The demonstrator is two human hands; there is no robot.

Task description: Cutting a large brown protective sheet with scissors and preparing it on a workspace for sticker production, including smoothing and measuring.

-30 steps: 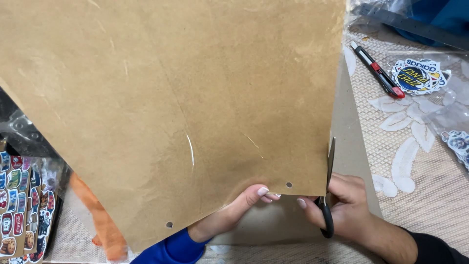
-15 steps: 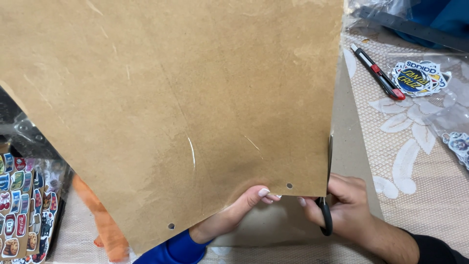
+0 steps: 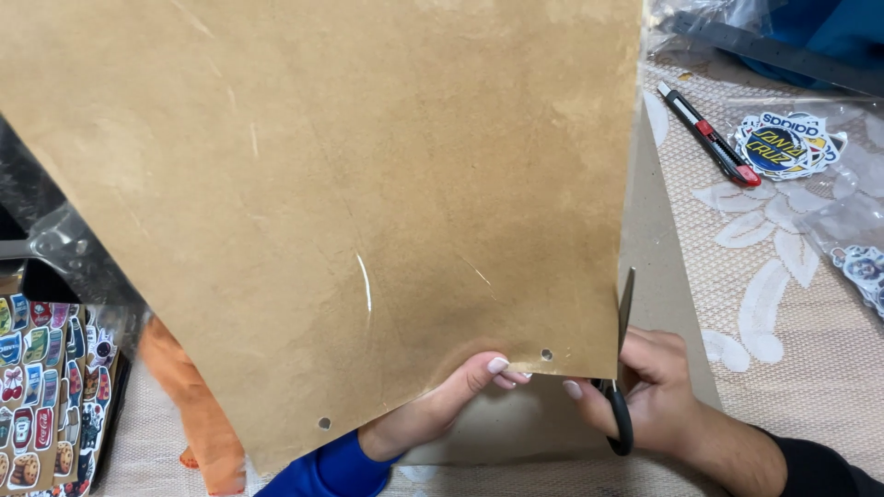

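Cardboard sheet [image 3: 350,202] hides most of lace-clothed table [image 3: 792,304]; room seemingly cluttered.

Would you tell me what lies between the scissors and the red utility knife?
Only bare grey card and lace tablecloth between scissors and knife, head view.

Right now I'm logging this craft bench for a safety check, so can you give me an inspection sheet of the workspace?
Surface: table with a lace-patterned cloth.
Job's things: large brown board with small holes near its lower edge; black-handled scissors at its right edge.
Clutter: red and black utility knife, loose stickers, sticker sheet at left, orange object partly hidden, clear plastic bags.
Hands: left hand grips the board's lower edge; right hand holds the scissors.
Cables: nothing seen.
Surroundings: blue fabric at top right.
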